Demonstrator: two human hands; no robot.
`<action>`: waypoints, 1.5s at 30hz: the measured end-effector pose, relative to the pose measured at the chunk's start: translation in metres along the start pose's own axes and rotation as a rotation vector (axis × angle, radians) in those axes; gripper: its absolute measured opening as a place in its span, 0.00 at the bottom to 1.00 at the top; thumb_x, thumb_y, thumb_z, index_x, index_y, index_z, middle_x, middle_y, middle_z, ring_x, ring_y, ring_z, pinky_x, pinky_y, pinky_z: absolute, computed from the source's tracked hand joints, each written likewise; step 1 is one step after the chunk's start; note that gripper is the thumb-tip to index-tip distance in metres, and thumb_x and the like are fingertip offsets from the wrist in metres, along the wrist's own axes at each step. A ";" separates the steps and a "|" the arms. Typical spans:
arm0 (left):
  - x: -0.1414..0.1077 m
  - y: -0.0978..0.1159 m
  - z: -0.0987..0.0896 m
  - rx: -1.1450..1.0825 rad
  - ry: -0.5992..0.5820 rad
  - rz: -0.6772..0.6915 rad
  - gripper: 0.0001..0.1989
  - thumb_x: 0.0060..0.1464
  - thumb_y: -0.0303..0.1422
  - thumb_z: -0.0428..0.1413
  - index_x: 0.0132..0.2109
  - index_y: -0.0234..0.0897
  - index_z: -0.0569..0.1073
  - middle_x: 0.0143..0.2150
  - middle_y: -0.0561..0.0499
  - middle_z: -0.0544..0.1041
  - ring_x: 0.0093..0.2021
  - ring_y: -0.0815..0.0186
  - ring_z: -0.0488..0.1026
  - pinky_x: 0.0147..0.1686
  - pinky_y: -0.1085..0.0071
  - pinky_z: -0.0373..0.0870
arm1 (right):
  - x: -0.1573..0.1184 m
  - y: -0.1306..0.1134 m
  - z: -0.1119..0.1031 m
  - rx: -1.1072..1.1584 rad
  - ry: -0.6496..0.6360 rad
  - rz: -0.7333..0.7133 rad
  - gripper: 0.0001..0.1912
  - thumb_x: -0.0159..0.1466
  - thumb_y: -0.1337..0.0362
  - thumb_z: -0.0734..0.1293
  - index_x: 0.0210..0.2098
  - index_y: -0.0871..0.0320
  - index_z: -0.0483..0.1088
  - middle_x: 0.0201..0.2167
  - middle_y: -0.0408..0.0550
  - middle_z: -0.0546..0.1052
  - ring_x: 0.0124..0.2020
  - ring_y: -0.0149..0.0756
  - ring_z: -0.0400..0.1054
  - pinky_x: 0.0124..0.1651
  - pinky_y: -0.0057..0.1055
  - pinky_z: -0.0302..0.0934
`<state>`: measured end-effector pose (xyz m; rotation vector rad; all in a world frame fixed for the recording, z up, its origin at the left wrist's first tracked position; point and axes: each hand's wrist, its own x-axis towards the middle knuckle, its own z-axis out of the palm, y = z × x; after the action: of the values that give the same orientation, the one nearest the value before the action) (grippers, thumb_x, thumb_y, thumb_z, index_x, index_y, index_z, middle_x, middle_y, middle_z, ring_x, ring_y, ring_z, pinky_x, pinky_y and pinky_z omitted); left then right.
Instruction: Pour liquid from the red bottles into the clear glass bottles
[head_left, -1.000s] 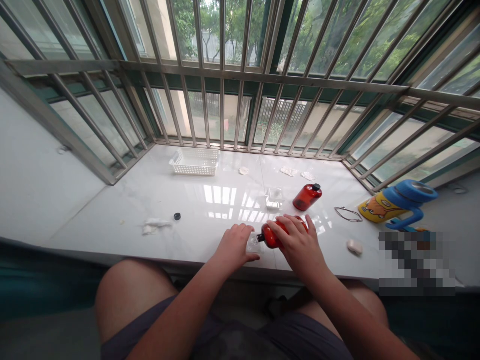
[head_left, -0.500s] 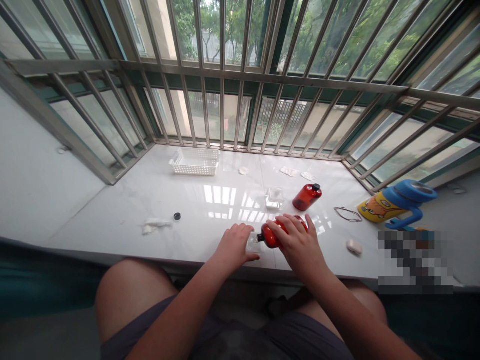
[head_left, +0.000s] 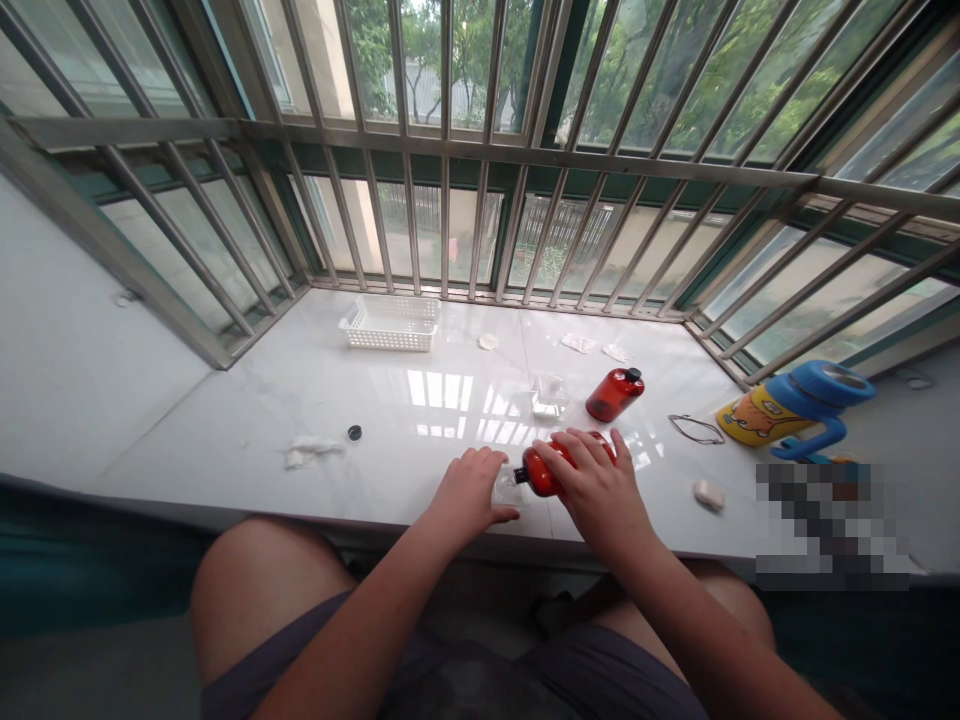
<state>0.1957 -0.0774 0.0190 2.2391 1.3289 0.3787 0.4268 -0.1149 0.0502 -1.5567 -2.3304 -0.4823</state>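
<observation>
My right hand (head_left: 589, 475) is wrapped round a red bottle (head_left: 540, 470) with a black neck, tilted on its side so that the mouth points left. That mouth is at the rim of a small clear container (head_left: 508, 487). My left hand (head_left: 474, 490) curves round the container's left side, thumb in front and fingers behind. Whether liquid is flowing is too small to tell. A black cap (head_left: 355, 433) lies on the white ledge to the left. Behind my right hand stands a second red bottle (head_left: 615, 394) with its black cap on.
A clear square box (head_left: 550, 398) sits beside the capped bottle. A white perforated basket (head_left: 390, 325) is at the back left, crumpled tissue (head_left: 311, 452) at the left. On the right are a cord loop (head_left: 696, 429), a whitish lump (head_left: 709, 495) and a blue-yellow flask (head_left: 787, 405). Metal bars (head_left: 480, 150) line the window.
</observation>
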 end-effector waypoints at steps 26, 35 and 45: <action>0.000 -0.002 0.002 -0.010 -0.002 -0.002 0.38 0.47 0.44 0.77 0.61 0.42 0.72 0.57 0.44 0.79 0.58 0.47 0.74 0.56 0.54 0.72 | 0.003 -0.002 -0.003 -0.005 -0.012 0.001 0.28 0.67 0.73 0.67 0.64 0.46 0.72 0.62 0.51 0.78 0.66 0.52 0.67 0.77 0.60 0.35; 0.000 -0.002 0.001 -0.001 -0.004 0.000 0.38 0.46 0.44 0.77 0.61 0.41 0.73 0.57 0.44 0.79 0.57 0.46 0.74 0.55 0.53 0.72 | 0.004 -0.003 -0.004 -0.004 -0.022 0.003 0.28 0.68 0.73 0.67 0.64 0.47 0.72 0.62 0.51 0.78 0.67 0.52 0.66 0.77 0.60 0.35; 0.000 -0.003 0.003 -0.006 0.000 -0.003 0.37 0.47 0.44 0.76 0.61 0.43 0.72 0.57 0.45 0.79 0.58 0.46 0.74 0.55 0.54 0.72 | 0.005 -0.003 -0.006 -0.019 -0.020 -0.007 0.27 0.68 0.73 0.67 0.64 0.47 0.72 0.62 0.51 0.78 0.66 0.51 0.66 0.77 0.59 0.35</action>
<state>0.1948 -0.0769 0.0146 2.2321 1.3286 0.3811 0.4222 -0.1145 0.0572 -1.5700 -2.3535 -0.4932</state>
